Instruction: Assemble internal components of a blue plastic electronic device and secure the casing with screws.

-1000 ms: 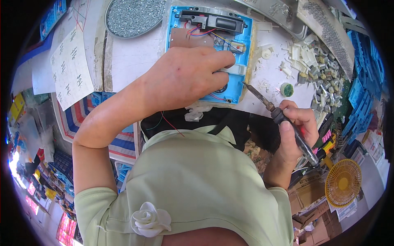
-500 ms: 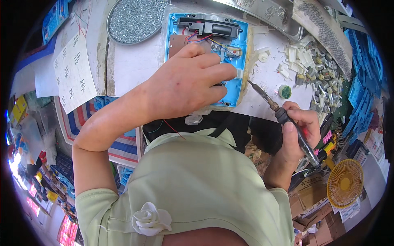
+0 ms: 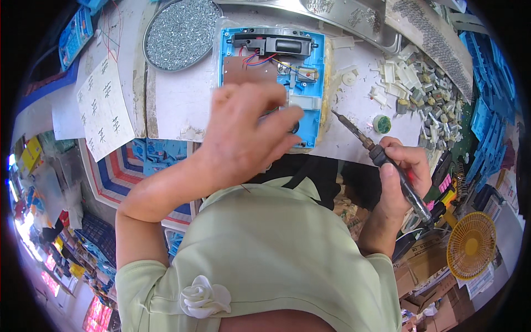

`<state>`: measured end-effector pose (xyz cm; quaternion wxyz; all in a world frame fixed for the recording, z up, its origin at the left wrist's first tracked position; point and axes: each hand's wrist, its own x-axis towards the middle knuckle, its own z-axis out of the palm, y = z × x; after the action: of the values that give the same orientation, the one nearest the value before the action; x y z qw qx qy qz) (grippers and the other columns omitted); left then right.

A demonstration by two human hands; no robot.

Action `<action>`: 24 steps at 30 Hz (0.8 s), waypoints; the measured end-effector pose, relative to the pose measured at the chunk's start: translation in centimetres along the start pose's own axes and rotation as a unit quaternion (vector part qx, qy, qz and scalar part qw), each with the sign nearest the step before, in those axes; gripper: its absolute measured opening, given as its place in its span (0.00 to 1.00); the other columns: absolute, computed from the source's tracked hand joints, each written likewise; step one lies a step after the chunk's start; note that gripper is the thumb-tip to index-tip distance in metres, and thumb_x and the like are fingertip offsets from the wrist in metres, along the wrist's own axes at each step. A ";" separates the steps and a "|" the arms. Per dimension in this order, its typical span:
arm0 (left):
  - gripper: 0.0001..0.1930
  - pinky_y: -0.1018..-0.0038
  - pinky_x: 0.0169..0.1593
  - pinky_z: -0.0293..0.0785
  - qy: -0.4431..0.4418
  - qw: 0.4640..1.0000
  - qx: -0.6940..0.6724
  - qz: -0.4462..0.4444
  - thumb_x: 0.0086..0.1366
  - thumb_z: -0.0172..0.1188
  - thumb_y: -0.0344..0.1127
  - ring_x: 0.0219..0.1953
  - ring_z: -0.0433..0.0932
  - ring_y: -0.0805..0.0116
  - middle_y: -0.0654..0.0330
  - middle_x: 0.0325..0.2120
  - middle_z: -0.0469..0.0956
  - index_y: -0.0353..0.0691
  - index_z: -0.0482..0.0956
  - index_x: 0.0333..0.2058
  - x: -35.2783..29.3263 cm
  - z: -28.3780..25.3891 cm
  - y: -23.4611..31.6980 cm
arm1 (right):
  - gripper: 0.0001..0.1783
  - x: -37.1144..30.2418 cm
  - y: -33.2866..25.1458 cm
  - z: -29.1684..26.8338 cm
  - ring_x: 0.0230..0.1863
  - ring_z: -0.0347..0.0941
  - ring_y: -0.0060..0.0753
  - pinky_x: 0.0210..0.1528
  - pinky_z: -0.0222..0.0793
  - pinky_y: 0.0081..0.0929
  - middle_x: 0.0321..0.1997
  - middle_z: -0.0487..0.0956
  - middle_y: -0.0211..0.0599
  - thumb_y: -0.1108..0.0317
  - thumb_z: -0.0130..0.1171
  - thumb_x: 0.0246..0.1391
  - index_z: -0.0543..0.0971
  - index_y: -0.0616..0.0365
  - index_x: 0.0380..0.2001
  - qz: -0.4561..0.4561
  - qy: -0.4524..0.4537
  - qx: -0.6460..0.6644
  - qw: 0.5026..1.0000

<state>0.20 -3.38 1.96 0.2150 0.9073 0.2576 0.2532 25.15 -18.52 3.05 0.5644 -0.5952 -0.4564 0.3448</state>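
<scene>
A soldering iron (image 3: 380,156) lies in my right hand (image 3: 406,169), which is closed around its dark handle. Its tip points up and left, beside the blue casing and apart from it. My left hand (image 3: 246,127) is over the near left part of the open blue plastic casing (image 3: 313,119), slightly blurred. Its fingers are bent and apart, and nothing shows between them. Inside the casing are a brown circuit board (image 3: 249,71), a black plastic module (image 3: 287,47), red, blue and yellow wires, and a white strip (image 3: 305,102). My left hand hides the casing's near left corner.
A round metal tray of small screws (image 3: 181,34) stands far left, near a handwritten paper sheet (image 3: 105,105). Right of the casing are a small green-filled pot (image 3: 381,124) and a pile of small white and grey parts (image 3: 437,105). Blue plastic pieces (image 3: 480,127) line the right side.
My left hand has drawn back left and nearer, uncovering more of the brown board and white strip. The casing sits slightly further left in view. My right hand keeps its hold on the iron.
</scene>
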 end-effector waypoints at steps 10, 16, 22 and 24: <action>0.13 0.63 0.50 0.62 -0.005 0.991 0.088 0.100 0.51 0.73 0.35 0.40 0.74 0.64 0.64 0.41 0.75 0.49 0.85 0.37 5.1 -0.1 -3.9 | 0.14 -0.5 0.1 -1.8 0.39 0.76 0.28 0.48 0.71 0.25 0.43 0.81 0.50 0.76 0.65 0.55 0.76 0.69 0.43 -0.012 0.065 0.019 0.998; 0.12 0.62 0.49 0.62 0.010 0.991 0.108 0.079 0.52 0.72 0.35 0.42 0.75 0.62 0.62 0.41 0.75 0.49 0.87 0.38 4.9 -0.1 -4.1 | 0.13 -2.3 -0.5 -4.7 0.29 0.72 0.16 0.35 0.67 0.15 0.38 0.83 0.43 0.72 0.64 0.56 0.77 0.67 0.43 0.015 0.163 -0.055 0.985; 0.11 0.61 0.49 0.64 -0.010 0.989 0.104 0.105 0.53 0.72 0.34 0.42 0.75 0.58 0.59 0.40 0.75 0.45 0.86 0.36 6.6 0.5 -3.6 | 0.12 -5.8 -1.4 -8.6 0.25 0.66 0.13 0.25 0.57 0.13 0.31 0.79 0.32 0.70 0.64 0.57 0.78 0.64 0.42 -0.030 0.279 -0.100 0.955; 0.09 0.60 0.50 0.65 -0.017 0.986 0.117 0.117 0.54 0.71 0.32 0.42 0.76 0.57 0.57 0.39 0.75 0.43 0.84 0.35 6.8 0.3 -3.8 | 0.11 -6.6 -1.9 -10.5 0.24 0.63 0.12 0.25 0.55 0.13 0.30 0.76 0.29 0.71 0.62 0.58 0.78 0.64 0.42 -0.032 0.374 -0.104 0.921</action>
<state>4.02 3.40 2.12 0.0805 0.9544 0.1737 0.2291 32.27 -28.50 5.57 0.6396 -0.7213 -0.2643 0.0295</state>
